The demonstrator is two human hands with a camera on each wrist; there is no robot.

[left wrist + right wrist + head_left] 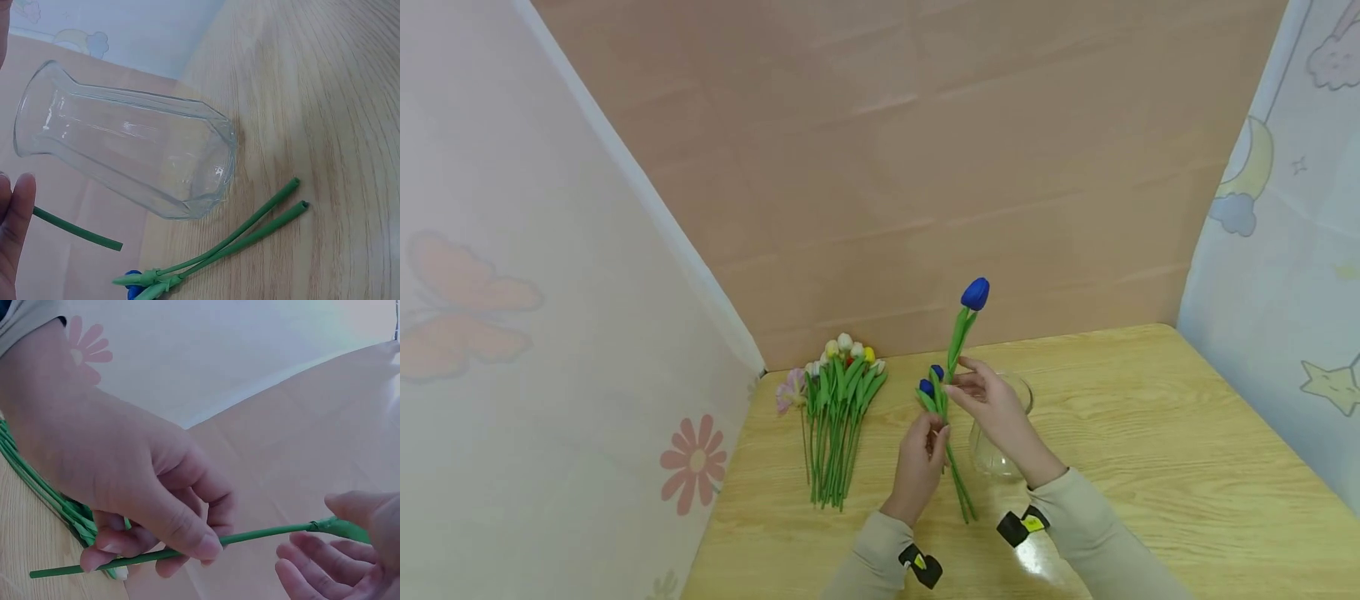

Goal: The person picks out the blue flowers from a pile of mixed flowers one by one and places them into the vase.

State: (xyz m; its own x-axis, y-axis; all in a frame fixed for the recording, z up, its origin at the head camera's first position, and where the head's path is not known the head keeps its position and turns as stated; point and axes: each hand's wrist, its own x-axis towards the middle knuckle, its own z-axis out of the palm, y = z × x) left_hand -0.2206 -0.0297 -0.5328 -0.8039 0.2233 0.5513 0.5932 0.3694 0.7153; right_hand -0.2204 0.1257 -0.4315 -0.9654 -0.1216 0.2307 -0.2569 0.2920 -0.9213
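Observation:
A blue tulip (975,294) stands up between both hands above the table. My left hand (917,462) pinches its green stem between thumb and fingers; the stem's free end (81,233) pokes out below. Higher up, my right hand (347,556) has its thumb and bent fingers around the leaf base (337,527). Two more blue tulips (927,387) lie on the table behind my left hand, their stems (244,237) pointing toward me. A clear glass vase (131,144) stands upright close by, partly hidden behind my right hand and forearm in the head view.
A bunch of artificial tulips (835,417), with white, yellow and red heads, lies at the left of the wooden table (1120,433). A pale purple flower (790,390) lies beside it. Fabric walls (925,167) stand behind and at both sides.

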